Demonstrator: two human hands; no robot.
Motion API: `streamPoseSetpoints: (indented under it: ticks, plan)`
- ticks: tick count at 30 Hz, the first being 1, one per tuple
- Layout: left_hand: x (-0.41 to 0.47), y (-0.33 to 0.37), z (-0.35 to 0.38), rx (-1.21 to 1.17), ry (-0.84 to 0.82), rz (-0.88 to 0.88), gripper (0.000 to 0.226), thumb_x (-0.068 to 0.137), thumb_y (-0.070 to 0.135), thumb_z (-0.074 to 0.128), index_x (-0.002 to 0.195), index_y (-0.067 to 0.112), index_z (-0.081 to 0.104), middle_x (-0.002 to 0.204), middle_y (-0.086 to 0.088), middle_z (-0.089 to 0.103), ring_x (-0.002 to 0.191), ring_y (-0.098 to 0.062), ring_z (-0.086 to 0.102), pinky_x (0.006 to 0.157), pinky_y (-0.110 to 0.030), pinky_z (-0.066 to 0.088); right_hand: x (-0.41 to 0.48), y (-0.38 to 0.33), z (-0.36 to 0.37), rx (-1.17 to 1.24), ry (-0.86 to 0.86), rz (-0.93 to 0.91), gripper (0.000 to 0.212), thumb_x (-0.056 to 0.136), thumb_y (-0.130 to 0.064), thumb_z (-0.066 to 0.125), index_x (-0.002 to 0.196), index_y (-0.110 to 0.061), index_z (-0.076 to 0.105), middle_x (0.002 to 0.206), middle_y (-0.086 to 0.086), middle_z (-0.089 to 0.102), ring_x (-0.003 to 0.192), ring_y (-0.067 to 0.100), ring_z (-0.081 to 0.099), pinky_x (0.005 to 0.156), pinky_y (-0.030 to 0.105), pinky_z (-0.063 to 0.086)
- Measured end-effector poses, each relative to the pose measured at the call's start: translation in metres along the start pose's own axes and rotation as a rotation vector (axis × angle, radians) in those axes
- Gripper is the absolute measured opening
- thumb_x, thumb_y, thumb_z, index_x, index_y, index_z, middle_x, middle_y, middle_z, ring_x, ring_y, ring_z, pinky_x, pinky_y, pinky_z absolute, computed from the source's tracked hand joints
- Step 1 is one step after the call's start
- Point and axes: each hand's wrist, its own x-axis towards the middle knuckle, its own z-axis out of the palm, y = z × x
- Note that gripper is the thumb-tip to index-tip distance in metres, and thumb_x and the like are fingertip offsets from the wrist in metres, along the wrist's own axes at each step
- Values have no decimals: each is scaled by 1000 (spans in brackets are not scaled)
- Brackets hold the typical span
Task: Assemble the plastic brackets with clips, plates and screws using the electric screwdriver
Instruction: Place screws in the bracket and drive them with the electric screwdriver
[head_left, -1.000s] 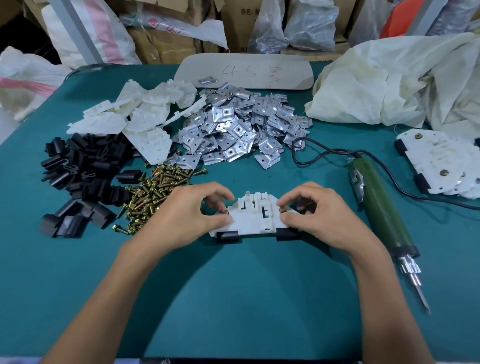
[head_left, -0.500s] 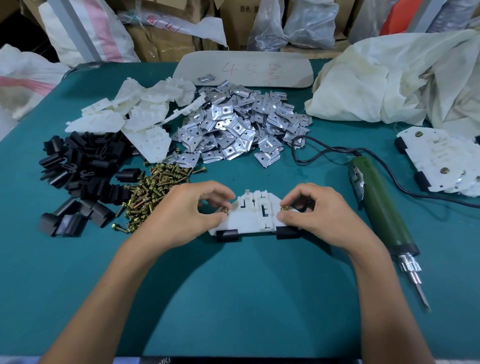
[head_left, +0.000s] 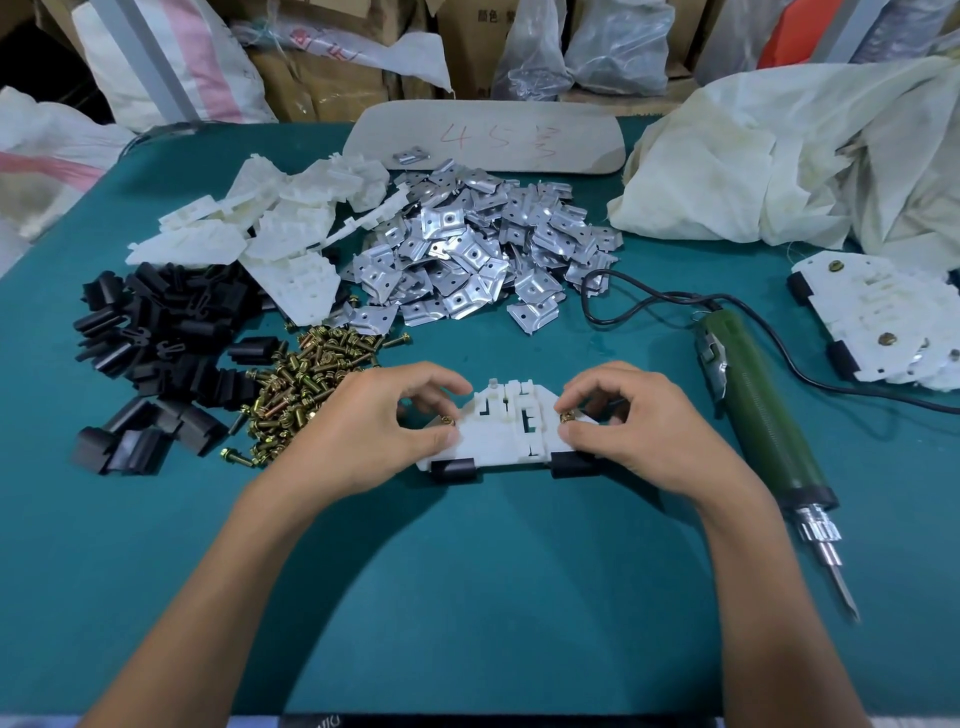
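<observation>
**L hand (head_left: 363, 431) + R hand (head_left: 639, 431) each pinch a screw into bracket (head_left: 506, 431)**

Bracket lies flat on teal table (head_left: 493, 597) between both hands, w/ two fitted clips (head_left: 456, 467) on its near edge. Thumb & finger of each hand curl round one brass screw (head_left: 448, 421) per side. Judging by this, they're hand-started, not driven. Screwdriver (head_left: 753, 405) lies untouched at right. Finished stack (head_left: 883, 322) is small vs. piles of spare brackets (head_left: 270, 228), plates (head_left: 467, 249), loose clips (head_left: 156, 338) & screw pile (head_left: 306, 384), so most work is left. Storeroom behind: cartons (head_left: 311, 78), bags (head_left: 587, 47), cloth (head_left: 779, 156).

A crumpled cream cloth (head_left: 779, 156) lay on the teal table (head_left: 493, 597) beside a beige board (head_left: 483, 122) marked in red — cardboard boxes (head_left: 317, 88) and plastic bags (head_left: 618, 47) stood behind.
</observation>
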Motion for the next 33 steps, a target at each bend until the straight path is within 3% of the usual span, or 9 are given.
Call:
streamPoseSetpoints:
  ticks: [4, 10, 13, 16, 20, 24, 27, 30, 33]
  plan:
    - [0, -1, -2, 2, -43, -2, 37, 84, 22, 81, 111, 44, 67, 98, 31, 71, 96, -2, 65, 89, -28, 47, 0, 0, 0, -21, -3, 11, 20, 75, -20, 89, 83, -30, 74, 94, -7, 67, 79, 5, 57, 69, 14, 38]
    - [-2, 0, 4, -37, 32, -3, 34, 83, 21, 81, 104, 45, 68, 95, 27, 72, 88, -5, 66, 79, -27, 51, 1, -2, 3, 12, 48, 38, 19, 74, -21, 91, 76, -25, 73, 91, -2, 71, 67, 6, 57, 66, 19, 43]
    - [-1, 1, 1, -9, -21, -1, 38, 84, 20, 79, 110, 44, 66, 102, 30, 71, 90, -22, 68, 82, -43, 53, 0, -2, 2, -37, 21, 35, 21, 73, -27, 92, 83, -29, 73, 81, -20, 65, 63, -4, 53, 61, 9, 38]
    - [-1, 0, 1, 4, -27, 7, 38, 82, 33, 82, 112, 49, 65, 113, 33, 66, 110, 5, 58, 90, -23, 45, 0, -1, 1, -21, -7, 13, 18, 77, -20, 88, 85, -30, 75, 89, -15, 66, 70, 0, 55, 67, 12, 37]
    - [8, 8, 8, -53, 49, 29, 32, 85, 45, 75, 116, 44, 66, 118, 38, 60, 119, 12, 50, 94, -16, 39, 0, -1, 3, -28, 47, 21, 21, 72, -25, 92, 79, -28, 73, 90, -6, 67, 68, 1, 54, 65, 12, 39]
    - [18, 24, 18, 60, -44, 100, 65, 73, 66, 75, 131, 45, 55, 127, 38, 51, 125, 10, 40, 102, -19, 35, -2, 0, 1, 7, 32, -2, 21, 74, -15, 89, 82, -31, 76, 95, -6, 70, 74, 3, 59, 71, 18, 40]
    - [20, 24, 29, 168, -119, 133, 87, 68, 70, 78, 143, 43, 43, 139, 24, 44, 127, -1, 35, 105, -27, 32, -3, -4, 3, 3, 86, 36, 23, 70, -20, 93, 74, -26, 70, 89, -4, 71, 63, 0, 52, 63, 16, 40]
    - [19, 18, 39, 200, -88, 143, 92, 69, 67, 79, 147, 41, 38, 142, 20, 43, 125, -4, 35, 103, -26, 30, -12, -8, -2, -31, 116, 25, 22, 74, -26, 92, 80, -29, 72, 83, -17, 68, 67, 1, 55, 65, 16, 45]
    - [18, 12, 43, 169, -68, 142, 92, 70, 70, 77, 148, 42, 36, 144, 20, 42, 123, 1, 34, 109, -31, 32, -26, -14, -28, -67, 291, -43, 29, 82, -39, 83, 65, -25, 65, 80, -12, 70, 72, 7, 63, 68, 20, 46]
